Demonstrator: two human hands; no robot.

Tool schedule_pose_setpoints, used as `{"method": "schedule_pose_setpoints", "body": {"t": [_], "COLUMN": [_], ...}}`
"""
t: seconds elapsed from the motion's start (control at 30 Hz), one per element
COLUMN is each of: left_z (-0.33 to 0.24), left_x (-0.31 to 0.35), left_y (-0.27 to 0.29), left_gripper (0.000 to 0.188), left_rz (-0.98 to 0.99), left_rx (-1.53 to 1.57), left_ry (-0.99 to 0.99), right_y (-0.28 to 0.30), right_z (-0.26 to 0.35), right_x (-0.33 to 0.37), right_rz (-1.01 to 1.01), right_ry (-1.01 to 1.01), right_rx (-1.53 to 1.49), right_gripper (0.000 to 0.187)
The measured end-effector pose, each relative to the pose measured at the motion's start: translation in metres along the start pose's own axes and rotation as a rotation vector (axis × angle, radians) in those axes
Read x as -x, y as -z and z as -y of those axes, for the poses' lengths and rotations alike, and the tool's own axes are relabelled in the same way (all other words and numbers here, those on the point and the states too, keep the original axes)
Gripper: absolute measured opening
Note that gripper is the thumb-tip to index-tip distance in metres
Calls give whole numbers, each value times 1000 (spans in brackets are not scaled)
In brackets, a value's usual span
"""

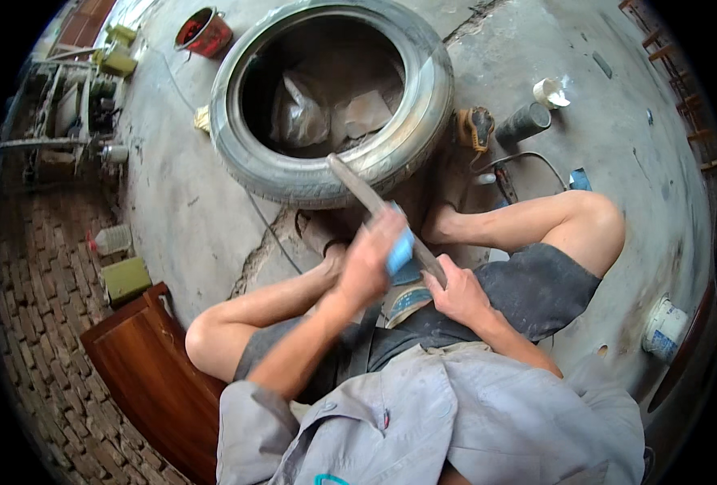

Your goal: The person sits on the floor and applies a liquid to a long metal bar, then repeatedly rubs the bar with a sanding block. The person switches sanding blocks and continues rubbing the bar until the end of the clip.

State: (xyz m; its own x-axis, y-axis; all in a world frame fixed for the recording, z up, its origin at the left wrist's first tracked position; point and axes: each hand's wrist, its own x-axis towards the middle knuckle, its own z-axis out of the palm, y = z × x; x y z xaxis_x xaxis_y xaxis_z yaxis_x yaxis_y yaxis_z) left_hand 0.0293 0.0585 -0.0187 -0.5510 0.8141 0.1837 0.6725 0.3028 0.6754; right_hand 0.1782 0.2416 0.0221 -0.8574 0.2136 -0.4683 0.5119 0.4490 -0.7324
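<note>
A long, slightly curved wooden stick (357,187) slants across my lap, its far end resting on or just above the near rim of a tyre (233,153). My left hand (366,263) is wrapped round the stick's middle, with a blue sheet of sandpaper (401,249) pressed between palm and wood; motion blurs this hand a little. Lower down, my right hand (461,293) grips the stick's near end. Inside the tyre lie a clear plastic bag (303,121) and a pale flat piece (366,113).
Right of the tyre are a yellow-black power sander (476,129) with a cord, a dark cylinder (524,123) and a white cup (549,93). A red bucket (204,32) stands far left. A brown wooden panel (152,372) and a yellow-green can (126,280) are at left, a white bucket (665,330) at right.
</note>
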Motion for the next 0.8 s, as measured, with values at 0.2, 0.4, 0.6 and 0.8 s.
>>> {"method": "schedule_pose_setpoints", "body": {"t": [0.2,0.4,0.6,0.8], "left_z": [47,-18,47,13], "left_x": [-44,12,-44,-30], "left_y": [57,-15,47,36], "left_gripper": [78,80,73,65], "left_rz": [-23,73,-17,149], "left_rx": [-88,66,-95,-8], "left_ry": [54,-173,30,-66], "right_y": [5,-3,1,3], "right_z": [6,-6,0,-4], "right_x": [-1,-1,-1,-1], "right_rz": [-6,11,2,-9], "right_ry": [23,21,19,4], "right_rx": [-37,-28,-22,-42], "right_gripper": [31,29,33,32]}}
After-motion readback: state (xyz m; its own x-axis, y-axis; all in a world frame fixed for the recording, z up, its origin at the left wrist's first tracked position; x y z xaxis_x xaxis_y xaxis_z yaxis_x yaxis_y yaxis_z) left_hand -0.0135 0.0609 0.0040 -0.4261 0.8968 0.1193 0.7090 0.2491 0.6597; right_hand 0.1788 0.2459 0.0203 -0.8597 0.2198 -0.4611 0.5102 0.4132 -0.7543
